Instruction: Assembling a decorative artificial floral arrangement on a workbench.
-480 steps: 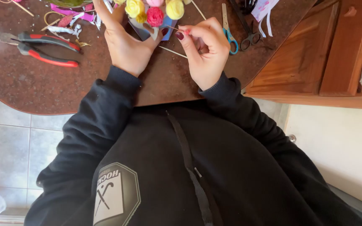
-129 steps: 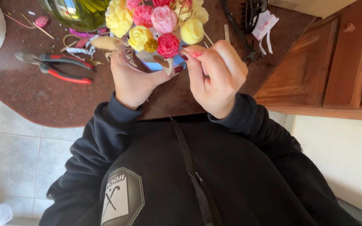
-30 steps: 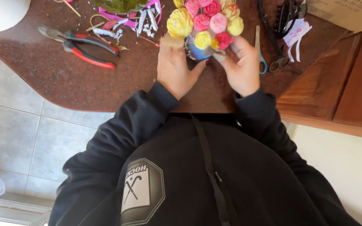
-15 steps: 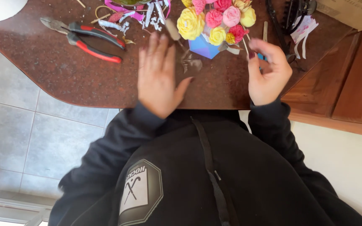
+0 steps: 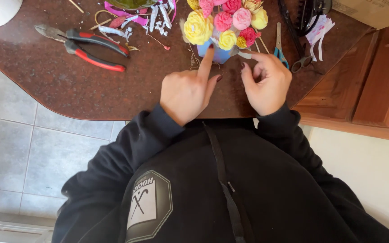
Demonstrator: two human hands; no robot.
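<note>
On the dark reddish-brown bench a small bouquet of paper flowers in yellow, pink and red sits at the 12 o'clock edge of the view, its stems gathered in a blue wrap. The left hand lies on the bench at 6 o'clock of the bouquet, fist mostly curled, index finger stretched straight out so that its tip touches the blue wrap. The right hand, at about 4 o'clock of the flowers, is loosely curled and pinches a small pale strip (what it is made of cannot be told) between thumb and forefinger, just beside the wrap. Blue-handled scissors lie at 3 o'clock of the bouquet, close to the right hand. Red-and-black pliers rest well apart at 9 o'clock, with pink ribbon scraps near them at 11 o'clock.
</note>
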